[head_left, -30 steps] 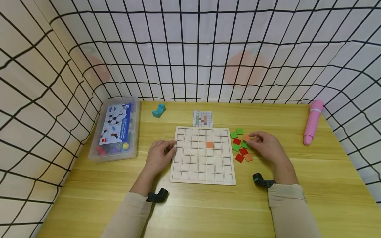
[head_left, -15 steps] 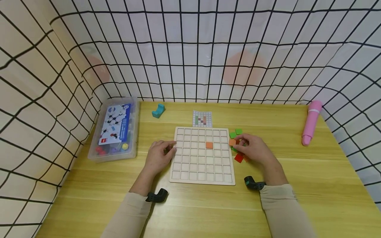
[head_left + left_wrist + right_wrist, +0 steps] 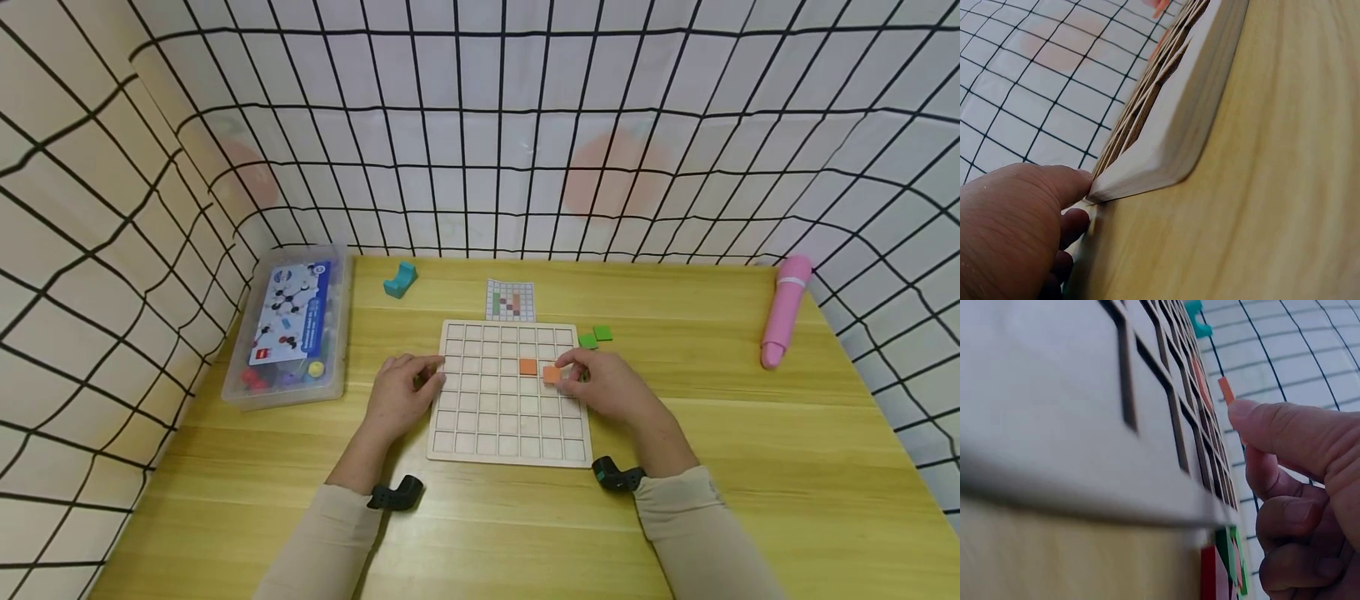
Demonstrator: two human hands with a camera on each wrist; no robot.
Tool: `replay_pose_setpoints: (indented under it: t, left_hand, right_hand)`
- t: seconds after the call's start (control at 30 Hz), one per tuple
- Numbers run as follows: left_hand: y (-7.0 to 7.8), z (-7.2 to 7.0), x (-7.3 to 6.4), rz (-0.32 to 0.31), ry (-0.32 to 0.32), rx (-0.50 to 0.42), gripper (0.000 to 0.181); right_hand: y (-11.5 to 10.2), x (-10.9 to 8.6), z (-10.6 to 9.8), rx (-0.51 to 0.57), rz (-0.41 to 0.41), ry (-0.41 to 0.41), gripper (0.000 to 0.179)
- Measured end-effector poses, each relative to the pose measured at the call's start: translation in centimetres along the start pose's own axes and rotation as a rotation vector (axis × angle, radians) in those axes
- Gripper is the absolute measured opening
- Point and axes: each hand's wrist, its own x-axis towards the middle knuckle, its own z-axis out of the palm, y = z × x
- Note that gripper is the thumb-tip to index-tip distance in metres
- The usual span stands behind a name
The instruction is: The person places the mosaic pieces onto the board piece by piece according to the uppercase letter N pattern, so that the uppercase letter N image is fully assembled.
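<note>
Wooden table (image 3: 495, 529), one board (image 3: 498, 403), two orange tiles (image 3: 528, 367) showing: right hand (image 3: 611, 385) pinches one; relaxed left hand (image 3: 400, 397) touches the board.

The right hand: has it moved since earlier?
Yes, the right hand has moved left, its pinched orange tile now over the wooden grid board.

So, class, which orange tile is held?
The raised tile, pinched by the right hand above the board; the seated tile lies in a cell, untouched.

Free room above the grid board (image 3: 498, 423) between the hands (image 3: 403, 396) (image 3: 611, 387), netting (image 3: 501, 110) behind
</note>
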Motion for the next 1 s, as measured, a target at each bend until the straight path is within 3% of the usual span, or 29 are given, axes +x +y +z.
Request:
replay_pose_setpoints:
  t: [0.47, 1.0]
  left_hand:
    - [0.1, 0.0, 0.1, -0.006, 0.002, 0.007, 0.029]
    - [0.1, 0.0, 0.1, -0.009, 0.004, 0.007, 0.029]
  right_hand:
    - [-1.9, 0.0, 2.0, -0.043, -0.059, -0.019, 0.021]
    - [-2.6, 0.1, 2.5, -0.052, -0.064, -0.006, 0.026]
